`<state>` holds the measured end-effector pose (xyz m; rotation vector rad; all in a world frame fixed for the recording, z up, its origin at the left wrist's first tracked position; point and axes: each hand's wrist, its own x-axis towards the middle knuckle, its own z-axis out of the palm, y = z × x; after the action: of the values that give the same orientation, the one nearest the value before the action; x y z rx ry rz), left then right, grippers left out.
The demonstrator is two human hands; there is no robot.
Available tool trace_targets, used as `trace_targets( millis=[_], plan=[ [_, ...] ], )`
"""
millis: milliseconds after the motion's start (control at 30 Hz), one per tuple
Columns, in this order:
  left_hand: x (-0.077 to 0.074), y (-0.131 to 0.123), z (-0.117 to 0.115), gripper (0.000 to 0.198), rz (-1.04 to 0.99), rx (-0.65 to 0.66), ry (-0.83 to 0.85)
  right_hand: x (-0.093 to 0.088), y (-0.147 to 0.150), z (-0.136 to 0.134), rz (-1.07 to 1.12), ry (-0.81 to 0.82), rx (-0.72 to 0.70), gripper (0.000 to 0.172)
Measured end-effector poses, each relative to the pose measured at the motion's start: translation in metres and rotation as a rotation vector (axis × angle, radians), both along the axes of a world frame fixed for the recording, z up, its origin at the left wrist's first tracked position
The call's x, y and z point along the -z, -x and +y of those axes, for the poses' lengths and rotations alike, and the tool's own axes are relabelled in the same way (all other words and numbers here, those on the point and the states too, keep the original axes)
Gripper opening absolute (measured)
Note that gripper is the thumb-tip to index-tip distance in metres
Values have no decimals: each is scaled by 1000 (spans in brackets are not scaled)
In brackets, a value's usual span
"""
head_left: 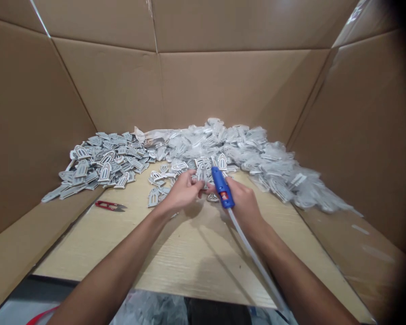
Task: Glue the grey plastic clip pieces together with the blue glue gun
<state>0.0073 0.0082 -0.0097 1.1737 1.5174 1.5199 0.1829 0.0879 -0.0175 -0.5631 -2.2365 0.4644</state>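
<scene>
My left hand pinches a small grey arched window-shaped piece upright over the table. In my right hand is a blue hot glue gun, its tip pointing away from me beside that piece. A long whitish glue stick runs out of the gun's back end along my right forearm. Around my hands lie several loose arched pieces, some grey and some with white and dark window patterns. The right hand's fingers are partly hidden behind the gun.
A heap of grey arched pieces lies at the back left. Plastic-bagged pieces are piled along the back and right. Red-handled thread snips rest on the wooden table. Cardboard walls enclose the back and sides.
</scene>
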Motion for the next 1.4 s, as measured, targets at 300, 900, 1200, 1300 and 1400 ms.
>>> trace_targets(
  millis=[300, 900, 1200, 1300, 1400],
  plan=[
    [-10, -15, -14, 25, 37, 348, 104, -15, 7, 15, 412, 890, -143, 58],
    [11, -15, -3, 27, 18, 220, 103, -18, 3, 19, 552, 1064, -207, 50],
    [3, 2, 4, 24, 134, -198, -85, -10, -5, 20, 179, 822, -260, 63],
    [5, 5, 6, 26, 158, -200, -116, -6, -6, 20, 57, 742, -209, 70],
    [7, 4, 7, 20, 145, -169, -121, -3, -6, 21, -12, 691, -182, 73]
  ],
)
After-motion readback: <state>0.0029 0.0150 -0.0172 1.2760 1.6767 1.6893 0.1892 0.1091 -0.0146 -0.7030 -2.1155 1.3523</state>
